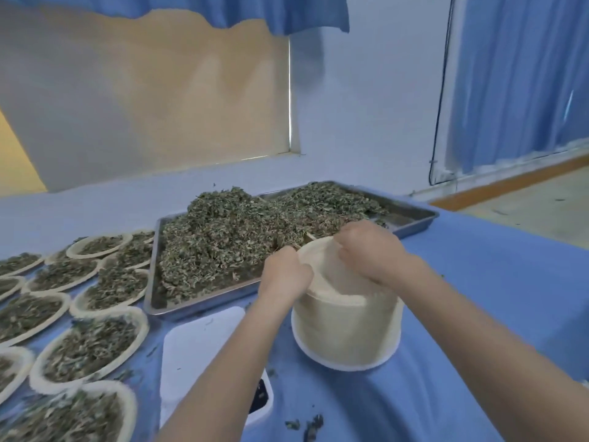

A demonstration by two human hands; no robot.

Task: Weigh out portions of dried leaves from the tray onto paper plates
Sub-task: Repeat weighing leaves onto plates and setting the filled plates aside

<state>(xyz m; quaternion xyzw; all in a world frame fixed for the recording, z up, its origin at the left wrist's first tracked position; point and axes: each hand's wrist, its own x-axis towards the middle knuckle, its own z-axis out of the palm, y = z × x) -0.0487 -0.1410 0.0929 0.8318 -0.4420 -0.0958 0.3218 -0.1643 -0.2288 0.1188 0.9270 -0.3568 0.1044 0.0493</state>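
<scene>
The arms hide part of the white scale point(204, 355), and its display is unreadable. Both hands work at the top of a tall plate stack point(345, 330) on the bench point(478, 298): the left grip point(285, 275) pinches the top plate's rim, and the right grip point(371, 248) curls over the far edge. Grey-green leaves point(239, 231) are heaped in the metal tray point(417, 221) behind. Filled plates point(89, 349) crowd the left, some cut off.

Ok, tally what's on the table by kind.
Tray: 1
Scale: 1
Plate stack: 1
Filled plates: at least 11, some overlapping or cut off at the edge
Total: at least 14
</scene>
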